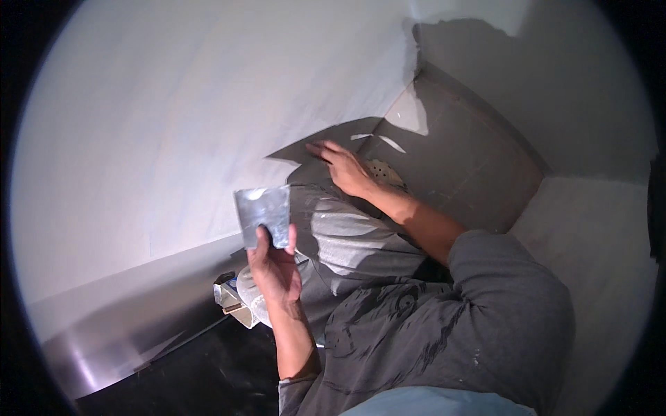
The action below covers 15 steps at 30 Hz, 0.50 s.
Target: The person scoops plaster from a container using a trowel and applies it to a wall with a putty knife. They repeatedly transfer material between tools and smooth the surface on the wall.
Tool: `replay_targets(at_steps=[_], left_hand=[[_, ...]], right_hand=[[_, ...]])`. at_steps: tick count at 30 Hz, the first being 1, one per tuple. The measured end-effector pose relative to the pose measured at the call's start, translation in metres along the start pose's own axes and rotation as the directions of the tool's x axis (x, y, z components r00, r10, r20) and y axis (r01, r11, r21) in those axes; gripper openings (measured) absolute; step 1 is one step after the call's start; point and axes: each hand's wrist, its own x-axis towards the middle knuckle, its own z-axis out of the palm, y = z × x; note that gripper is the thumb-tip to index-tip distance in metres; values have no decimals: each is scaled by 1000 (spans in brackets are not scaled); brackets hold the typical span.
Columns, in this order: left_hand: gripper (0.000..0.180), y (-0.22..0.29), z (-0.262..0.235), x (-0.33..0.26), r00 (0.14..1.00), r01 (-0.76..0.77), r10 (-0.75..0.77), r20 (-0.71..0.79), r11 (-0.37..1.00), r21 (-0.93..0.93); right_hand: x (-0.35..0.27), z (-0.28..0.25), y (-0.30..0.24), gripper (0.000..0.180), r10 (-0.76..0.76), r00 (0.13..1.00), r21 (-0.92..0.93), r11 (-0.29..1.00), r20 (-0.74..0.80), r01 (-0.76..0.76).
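Nearest the camera, the person's grey long-sleeved top (444,326) fills the lower right, both sleeves pushed up off the forearms. To its left lies a dark glossy floor (208,374), and just beyond it a white shoe (251,299) rests beside a small tan and silver object (231,298) whose kind cannot be told.

Above the shoe, the left hand (275,267) is raised, its fingers clenched around the lower edge of a flat, squarish metal scraper blade (262,213), thumb pressed on the near face. The blade stands upright in front of the white wall (173,118), above the knee of the grey trousers (347,236).

Farther on and to the right, the right hand (345,168) lies flat with fingers released and spread, touching the wall where the white coat meets a bare grey patch (458,159). Behind the hand sits a small pale perforated thing (383,170), partly hidden.
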Motion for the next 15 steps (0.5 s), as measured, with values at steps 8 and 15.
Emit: replay_targets(at_steps=[8,15], left_hand=[[36,-11,31,16,960,279,-261,106,932,-232],[35,4,45,11,940,254,-207,272,955,-154]], right_hand=[[-3,-80,-128,44,-120,948,275,939,-293,204],[-2,-101,-96,43,-188,881,-82,966,433,247]])
